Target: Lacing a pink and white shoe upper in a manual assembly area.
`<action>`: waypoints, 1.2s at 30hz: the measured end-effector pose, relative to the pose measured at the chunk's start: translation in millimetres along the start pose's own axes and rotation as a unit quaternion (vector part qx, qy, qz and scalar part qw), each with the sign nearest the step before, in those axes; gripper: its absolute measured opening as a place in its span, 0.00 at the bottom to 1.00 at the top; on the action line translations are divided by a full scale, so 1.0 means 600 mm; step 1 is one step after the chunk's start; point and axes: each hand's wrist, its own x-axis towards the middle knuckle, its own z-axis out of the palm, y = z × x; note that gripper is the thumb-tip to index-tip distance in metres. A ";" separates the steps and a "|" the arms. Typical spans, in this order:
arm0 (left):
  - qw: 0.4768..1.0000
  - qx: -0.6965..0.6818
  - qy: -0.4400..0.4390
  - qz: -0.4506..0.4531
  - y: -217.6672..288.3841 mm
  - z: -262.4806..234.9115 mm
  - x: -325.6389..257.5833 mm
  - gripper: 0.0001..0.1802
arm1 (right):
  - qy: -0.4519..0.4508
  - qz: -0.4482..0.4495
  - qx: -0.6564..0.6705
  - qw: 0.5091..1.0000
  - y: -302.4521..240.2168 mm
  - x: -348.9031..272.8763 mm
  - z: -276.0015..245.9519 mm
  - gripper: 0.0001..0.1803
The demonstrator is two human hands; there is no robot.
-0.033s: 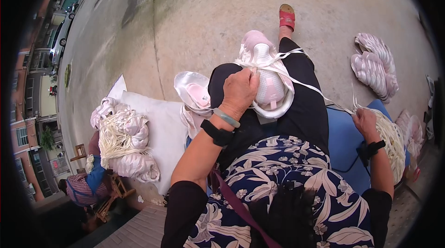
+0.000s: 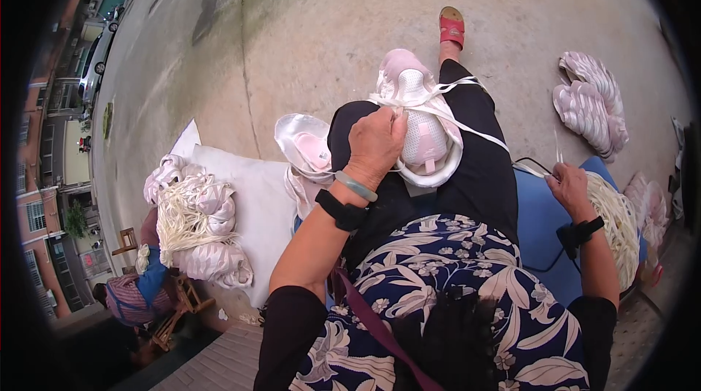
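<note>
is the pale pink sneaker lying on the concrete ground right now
No, the pale pink sneaker rests on the person's lap, pressed by the left hand and wrapped in white lace.

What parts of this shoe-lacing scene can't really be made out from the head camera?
- Left hand: its fingertips on the pink shoe are hidden by its own back.
- Right hand: the grip on the white lace is too small to tell.
- Shoe pile: details blurred near the fisheye rim.

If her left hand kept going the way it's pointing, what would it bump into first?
The left hand points toward the pale pink shoe on her lap and already touches it by the white lace, so it would meet the shoe first.
</note>
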 end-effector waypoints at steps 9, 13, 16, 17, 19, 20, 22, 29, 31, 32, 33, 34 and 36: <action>0.991 0.067 0.018 0.114 -0.012 -0.002 0.074 0.09 | 0.207 -0.256 0.234 0.915 -0.249 0.174 0.011 0.11; 0.991 0.080 -0.034 0.105 -0.009 0.005 0.077 0.06 | 0.193 -0.253 0.194 0.928 -0.292 0.182 0.007 0.12; 0.976 0.119 0.011 0.183 0.004 0.007 0.082 0.05 | 0.093 -0.210 0.215 0.949 -0.293 0.187 -0.011 0.11; 0.957 0.147 0.035 0.246 0.007 0.007 0.086 0.04 | 0.092 -0.211 0.215 0.949 -0.294 0.187 -0.014 0.11; 0.959 0.135 0.016 0.247 0.007 0.007 0.092 0.04 | 0.112 -0.238 0.294 0.919 -0.296 0.188 -0.018 0.10; 0.961 0.123 -0.004 0.249 0.008 0.006 0.096 0.04 | 0.112 -0.238 0.295 0.919 -0.297 0.187 -0.021 0.10; 0.967 0.119 -0.017 0.224 0.015 -0.003 0.104 0.03 | 0.094 -0.217 0.332 0.913 -0.301 0.181 -0.028 0.09; 0.876 -0.440 -0.160 -0.116 -0.013 -0.039 0.121 0.06 | -0.061 -0.201 0.420 0.883 -0.291 0.122 -0.054 0.09; 0.850 -0.491 -0.144 -0.122 -0.020 -0.037 0.115 0.05 | -0.109 -0.174 0.447 0.871 -0.266 0.090 -0.074 0.09; 0.848 -0.494 -0.135 -0.136 -0.025 -0.033 0.110 0.05 | -0.157 -0.147 0.472 0.855 -0.252 0.075 -0.085 0.10; 0.845 -0.497 -0.126 -0.151 -0.030 -0.030 0.105 0.05 | -0.181 -0.134 0.489 0.843 -0.233 0.059 -0.088 0.10; 0.843 -0.500 -0.128 -0.151 -0.029 -0.023 0.104 0.05 | -0.203 -0.115 0.505 0.831 -0.210 0.040 -0.092 0.11; 0.836 -0.502 -0.154 -0.161 -0.031 -0.015 0.095 0.06 | -0.281 -0.033 0.543 0.791 -0.176 0.012 -0.106 0.11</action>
